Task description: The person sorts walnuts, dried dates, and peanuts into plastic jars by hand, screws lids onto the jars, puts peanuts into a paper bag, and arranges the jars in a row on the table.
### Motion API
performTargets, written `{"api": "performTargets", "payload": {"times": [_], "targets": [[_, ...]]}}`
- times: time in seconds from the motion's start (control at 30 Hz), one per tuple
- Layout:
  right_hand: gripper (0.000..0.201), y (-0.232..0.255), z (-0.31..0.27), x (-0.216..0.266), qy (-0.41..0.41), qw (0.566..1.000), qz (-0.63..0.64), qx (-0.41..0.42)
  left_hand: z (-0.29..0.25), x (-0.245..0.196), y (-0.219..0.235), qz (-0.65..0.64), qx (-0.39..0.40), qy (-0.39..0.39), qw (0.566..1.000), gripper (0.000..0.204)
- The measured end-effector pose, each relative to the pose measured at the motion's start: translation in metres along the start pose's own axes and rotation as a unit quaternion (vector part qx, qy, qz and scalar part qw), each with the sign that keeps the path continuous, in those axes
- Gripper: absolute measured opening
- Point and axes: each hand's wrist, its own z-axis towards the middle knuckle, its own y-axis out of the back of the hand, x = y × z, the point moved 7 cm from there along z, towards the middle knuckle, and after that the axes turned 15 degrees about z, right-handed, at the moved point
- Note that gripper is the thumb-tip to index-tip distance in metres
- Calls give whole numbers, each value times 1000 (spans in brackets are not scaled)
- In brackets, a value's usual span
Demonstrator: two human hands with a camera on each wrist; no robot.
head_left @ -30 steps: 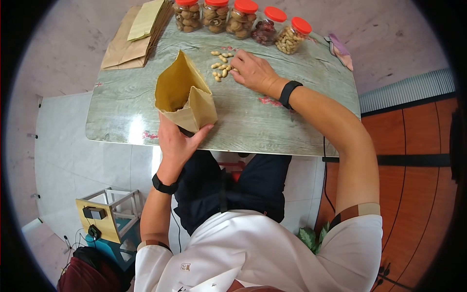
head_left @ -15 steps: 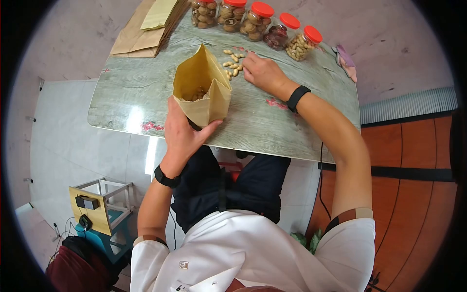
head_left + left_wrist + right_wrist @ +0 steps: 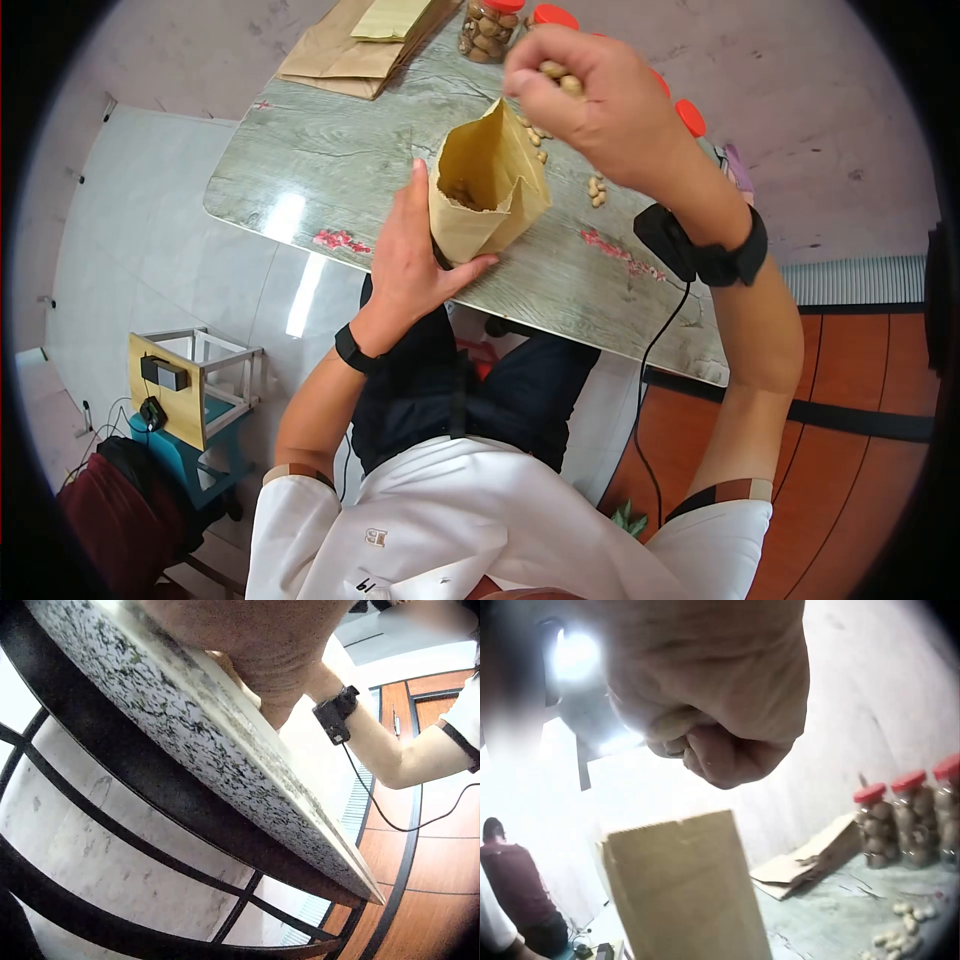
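Observation:
My left hand (image 3: 405, 265) grips the lower part of an upright brown paper bag (image 3: 500, 215), whose mouth is spread and shows some brown contents. Above the bag's far right side, my right hand (image 3: 610, 110) is raised with curled fingers round several peanuts (image 3: 562, 78). In the right wrist view the right hand (image 3: 712, 697) hangs over the bag (image 3: 686, 892), apart from it. Loose peanuts (image 3: 597, 190) lie on the table, some partly hidden by the bag and right hand. The left wrist view shows the left hand (image 3: 255, 645) at the table edge, its fingertips hidden.
Red-lidded jars (image 3: 487, 32) stand along the back of the table (image 3: 330, 150), several partly behind the right arm. Flat paper bags (image 3: 345, 55) lie at the back left. A black cable (image 3: 643, 400) hangs from the right wrist. In the right wrist view another person (image 3: 525, 885) is at the left.
My right hand has lifted off the table with peanuts and moved over towards the bag. The bag and left hand appear farther right in the head view, which has also shifted.

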Motion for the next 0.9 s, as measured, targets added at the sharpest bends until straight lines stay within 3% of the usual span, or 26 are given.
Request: {"api": "performTargets", "payload": {"times": [0.03, 0.07, 0.17, 0.2, 0.27, 0.37, 0.47, 0.6, 0.67, 0.9], "targets": [[15, -14, 3, 19, 57, 997, -24, 54, 0, 0, 0, 1, -2, 1, 1000, 135], [15, -18, 5, 28, 58, 996, -24, 56, -1, 1, -2, -2, -1, 5, 1000, 134], [19, -44, 10, 29, -53, 968, -134, 207, -2, 3, -1, -7, 1, 13, 1000, 134], [19, -45, 14, 36, -52, 967, -137, 210, -2, 3, -1, -9, 5, 16, 1000, 133], [19, -51, 14, 31, -138, 926, -221, 274, -2, 1, 1, -7, -4, 12, 1000, 133], [20, -57, 20, 17, -91, 901, -300, 300, 0, -2, 5, -7, -13, 4, 1000, 134], [21, -62, 27, 13, -124, 873, -356, 310, 0, -2, 5, -14, -15, 2, 1000, 135], [21, -66, 33, 14, -82, 867, -383, 308, -1, -2, 5, -18, -11, 4, 1000, 135], [19, -69, 32, 21, -16, 879, -365, 306, -1, -2, 5, -19, -11, 5, 1000, 134], [17, -78, 33, 12, -42, 870, -400, 285, -4, 3, 0, -36, 17, 30, 999, 138]]}}
